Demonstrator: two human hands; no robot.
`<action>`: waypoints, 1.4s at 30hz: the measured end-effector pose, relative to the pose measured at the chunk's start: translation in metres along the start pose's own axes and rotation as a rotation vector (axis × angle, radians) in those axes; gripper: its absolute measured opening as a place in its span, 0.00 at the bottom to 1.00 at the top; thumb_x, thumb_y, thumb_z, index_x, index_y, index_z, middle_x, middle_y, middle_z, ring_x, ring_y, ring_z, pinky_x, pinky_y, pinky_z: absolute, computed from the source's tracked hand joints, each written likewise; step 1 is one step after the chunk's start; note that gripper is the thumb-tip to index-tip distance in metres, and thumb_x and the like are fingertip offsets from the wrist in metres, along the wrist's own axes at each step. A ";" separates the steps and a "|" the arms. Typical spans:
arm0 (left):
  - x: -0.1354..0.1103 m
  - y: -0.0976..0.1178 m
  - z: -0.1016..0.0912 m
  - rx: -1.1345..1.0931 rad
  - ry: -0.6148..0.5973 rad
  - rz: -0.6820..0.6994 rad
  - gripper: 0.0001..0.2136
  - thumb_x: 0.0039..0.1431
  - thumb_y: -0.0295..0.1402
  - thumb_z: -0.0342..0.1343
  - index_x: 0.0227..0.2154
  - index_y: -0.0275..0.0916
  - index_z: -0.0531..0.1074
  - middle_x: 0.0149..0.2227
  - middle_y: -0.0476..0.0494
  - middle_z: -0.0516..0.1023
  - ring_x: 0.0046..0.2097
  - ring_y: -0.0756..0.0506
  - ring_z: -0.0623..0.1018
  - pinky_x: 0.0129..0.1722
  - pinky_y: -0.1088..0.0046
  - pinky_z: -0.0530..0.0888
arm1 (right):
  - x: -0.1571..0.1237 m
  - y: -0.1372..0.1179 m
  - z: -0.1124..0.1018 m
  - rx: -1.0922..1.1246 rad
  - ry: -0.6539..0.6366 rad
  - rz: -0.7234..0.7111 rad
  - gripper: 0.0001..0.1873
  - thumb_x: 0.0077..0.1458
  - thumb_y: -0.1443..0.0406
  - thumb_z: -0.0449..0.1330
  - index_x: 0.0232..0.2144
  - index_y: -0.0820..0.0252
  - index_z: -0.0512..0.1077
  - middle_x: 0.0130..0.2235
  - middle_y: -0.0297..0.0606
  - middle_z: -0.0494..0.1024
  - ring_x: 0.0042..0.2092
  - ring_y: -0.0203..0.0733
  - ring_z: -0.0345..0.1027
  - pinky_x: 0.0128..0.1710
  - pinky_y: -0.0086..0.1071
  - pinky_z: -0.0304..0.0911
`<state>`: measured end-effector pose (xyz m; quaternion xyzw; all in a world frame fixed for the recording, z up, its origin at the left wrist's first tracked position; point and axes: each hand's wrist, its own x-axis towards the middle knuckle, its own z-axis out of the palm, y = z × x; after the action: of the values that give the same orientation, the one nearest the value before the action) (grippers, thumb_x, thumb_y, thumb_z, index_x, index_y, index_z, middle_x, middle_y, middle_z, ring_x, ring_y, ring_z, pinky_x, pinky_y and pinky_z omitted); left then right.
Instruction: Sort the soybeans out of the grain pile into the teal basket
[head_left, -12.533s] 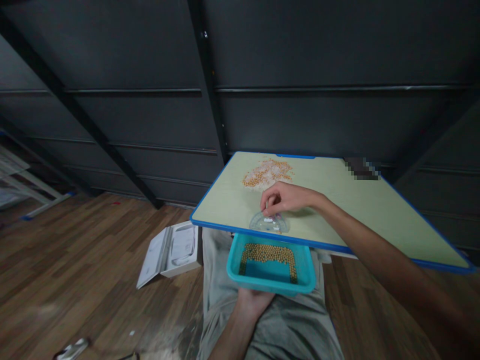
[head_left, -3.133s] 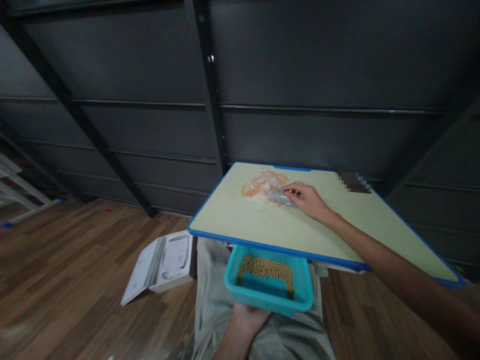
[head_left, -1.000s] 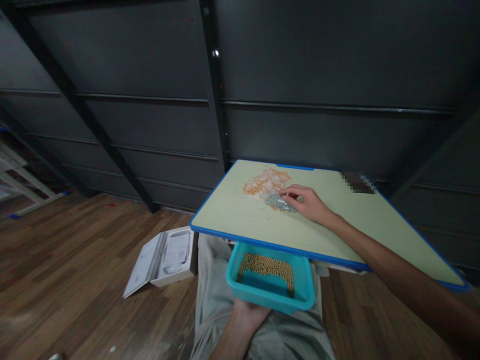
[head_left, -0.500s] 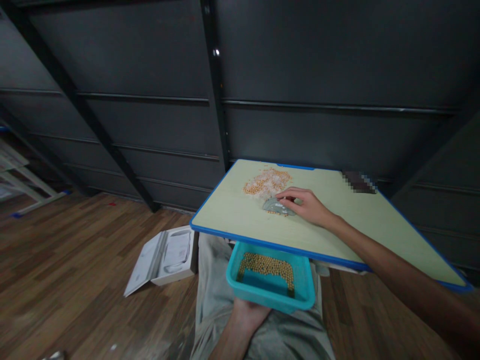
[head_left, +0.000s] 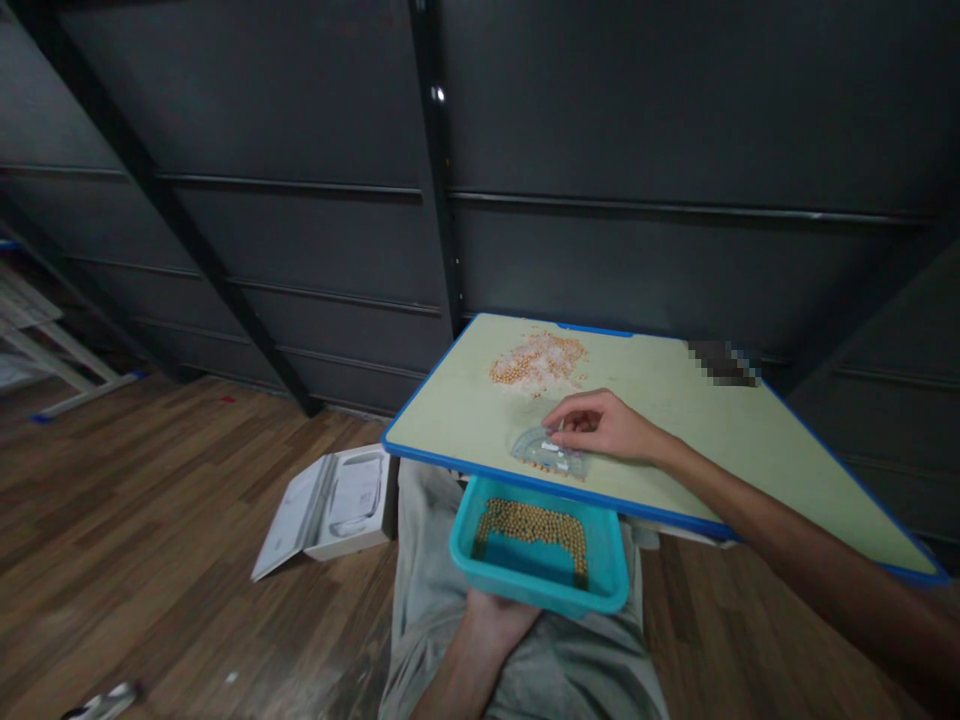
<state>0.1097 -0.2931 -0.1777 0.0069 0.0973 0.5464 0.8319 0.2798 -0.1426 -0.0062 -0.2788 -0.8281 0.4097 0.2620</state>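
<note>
My right hand (head_left: pixel 600 428) is closed on a clear half-round protractor (head_left: pixel 534 442), which is held against the tabletop near its front edge. A few soybeans (head_left: pixel 541 466) lie along the straight near side of the protractor. Farther back, a pile of soybeans mixed with whitish grains (head_left: pixel 538 360) is spread on the table. Below the front edge, my left hand (head_left: pixel 499 618) grips a teal plastic tray (head_left: pixel 536 585) from underneath, its fingers mostly hidden. Many soybeans (head_left: pixel 529 522) lie in the tray, mostly along its far and right sides.
The pale green tabletop (head_left: pixel 660 480) has a blue rim. A dark pixelated item (head_left: pixel 724 362) lies at its back right corner. An open white box (head_left: pixel 352 500) stands on the wooden floor to the left. A dark panelled wall (head_left: pixel 315 240) rises behind the table.
My right hand has drawn the protractor toward the table's front edge, away from the pile, with a few soybeans along it. The tray stays nearly where it was.
</note>
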 end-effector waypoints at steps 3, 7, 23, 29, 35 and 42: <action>0.000 0.000 0.002 -0.005 -0.001 -0.008 0.17 0.63 0.39 0.45 0.50 0.43 0.73 0.50 0.40 0.79 0.60 0.36 0.69 0.60 0.46 0.62 | -0.002 -0.005 0.003 0.058 -0.086 0.028 0.14 0.51 0.59 0.66 0.41 0.56 0.78 0.30 0.36 0.79 0.27 0.35 0.71 0.27 0.30 0.67; 0.000 0.000 0.006 -0.015 -0.014 -0.009 0.17 0.63 0.38 0.45 0.50 0.44 0.73 0.50 0.41 0.80 0.60 0.37 0.70 0.60 0.46 0.62 | -0.003 -0.009 0.004 0.077 -0.122 0.040 0.15 0.51 0.58 0.66 0.42 0.54 0.77 0.33 0.37 0.80 0.27 0.35 0.73 0.27 0.31 0.69; 0.000 0.000 0.008 -0.016 -0.005 -0.008 0.18 0.63 0.38 0.46 0.51 0.41 0.72 0.49 0.39 0.80 0.59 0.37 0.70 0.60 0.48 0.61 | 0.011 0.006 -0.008 -0.362 0.121 -0.164 0.11 0.60 0.62 0.59 0.44 0.52 0.77 0.41 0.38 0.79 0.38 0.39 0.70 0.38 0.34 0.65; 0.002 -0.001 -0.008 0.023 -0.076 0.000 0.18 0.64 0.38 0.44 0.46 0.42 0.76 0.46 0.41 0.82 0.58 0.37 0.72 0.60 0.50 0.61 | 0.038 0.021 -0.030 -0.582 0.151 -0.276 0.15 0.63 0.64 0.56 0.50 0.49 0.74 0.49 0.38 0.78 0.52 0.45 0.69 0.54 0.42 0.62; -0.003 0.002 0.008 0.049 -0.087 -0.023 0.17 0.63 0.35 0.44 0.37 0.42 0.80 0.43 0.44 0.83 0.58 0.39 0.71 0.61 0.57 0.61 | 0.066 0.038 -0.046 -0.615 0.153 -0.284 0.14 0.61 0.67 0.57 0.47 0.50 0.76 0.46 0.38 0.79 0.50 0.45 0.71 0.52 0.43 0.63; -0.003 0.002 0.009 0.040 -0.062 -0.012 0.17 0.63 0.39 0.46 0.40 0.42 0.79 0.45 0.42 0.82 0.57 0.38 0.72 0.61 0.54 0.61 | 0.069 0.047 -0.045 -0.617 0.300 -0.258 0.13 0.60 0.68 0.57 0.45 0.53 0.76 0.47 0.39 0.78 0.50 0.46 0.70 0.52 0.43 0.63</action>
<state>0.1084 -0.2945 -0.1680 0.0399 0.0823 0.5387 0.8375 0.2726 -0.0483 -0.0072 -0.2948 -0.8935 0.0586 0.3335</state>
